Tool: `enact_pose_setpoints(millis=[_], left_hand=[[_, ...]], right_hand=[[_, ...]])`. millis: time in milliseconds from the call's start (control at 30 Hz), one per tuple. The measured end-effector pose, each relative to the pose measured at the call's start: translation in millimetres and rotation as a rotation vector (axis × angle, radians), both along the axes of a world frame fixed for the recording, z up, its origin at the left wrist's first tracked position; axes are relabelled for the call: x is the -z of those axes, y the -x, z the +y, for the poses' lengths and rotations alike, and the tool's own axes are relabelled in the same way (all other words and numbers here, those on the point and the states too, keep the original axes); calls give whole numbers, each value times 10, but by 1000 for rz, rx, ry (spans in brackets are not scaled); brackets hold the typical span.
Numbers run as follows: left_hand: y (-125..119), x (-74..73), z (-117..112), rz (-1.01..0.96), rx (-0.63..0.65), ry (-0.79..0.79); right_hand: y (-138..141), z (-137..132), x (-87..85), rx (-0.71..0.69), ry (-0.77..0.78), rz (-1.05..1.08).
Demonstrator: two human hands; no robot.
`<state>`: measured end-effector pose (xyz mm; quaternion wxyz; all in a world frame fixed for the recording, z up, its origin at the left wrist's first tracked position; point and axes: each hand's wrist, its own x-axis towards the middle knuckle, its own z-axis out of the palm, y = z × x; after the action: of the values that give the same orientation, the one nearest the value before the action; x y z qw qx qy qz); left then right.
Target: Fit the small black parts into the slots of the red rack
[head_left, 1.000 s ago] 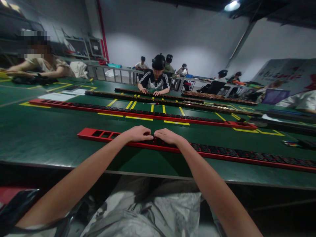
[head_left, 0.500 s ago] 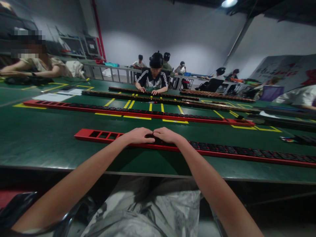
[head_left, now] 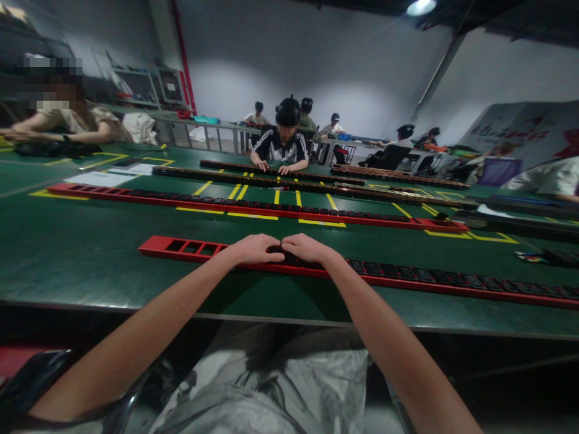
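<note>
A long red frame point(head_left: 181, 258) lies across the green table in front of me, with square openings at its left end and black rectangular inserts point(head_left: 389, 270) seated along its right part. My left hand point(head_left: 256, 249) curves over the frame, thumb on the near side and fingers on the far side, around a dark insert point(head_left: 288, 255). From the right, my right hand point(head_left: 307, 247) bends over the same insert, its fingertips almost meeting the left ones. Most of that insert is hidden under the fingers, and how firmly each hand grips cannot be seen.
A second red frame point(head_left: 289, 211) with black inserts lies farther back on the green table point(head_left: 113, 277). Beyond it are dark long strips point(head_left: 217, 176) and white papers point(head_left: 96, 178). A co-worker point(head_left: 280, 144) works opposite; dark cables point(head_left: 549, 257) lie at right.
The view has shifted very slightly. Both hands stay at the same place on the red frame, with no clear movement of the insert.
</note>
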<state>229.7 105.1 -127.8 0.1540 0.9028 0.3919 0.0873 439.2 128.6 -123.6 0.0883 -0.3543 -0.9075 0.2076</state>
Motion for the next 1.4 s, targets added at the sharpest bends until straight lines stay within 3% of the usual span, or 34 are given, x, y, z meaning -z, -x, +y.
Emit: enact_pose_setpoints(millis=[400,733,1400], left_hand=[[-11,-57,-40,3,1,-7],[-6,-47,-26,-16,-33,27],[-1,-39,-16,-37,-69,36]], right_hand=[[0,-6,-5,-2,-9,6],[-7,-76,-61,2,54,7],[-7,-118,-101,16,14,-36]])
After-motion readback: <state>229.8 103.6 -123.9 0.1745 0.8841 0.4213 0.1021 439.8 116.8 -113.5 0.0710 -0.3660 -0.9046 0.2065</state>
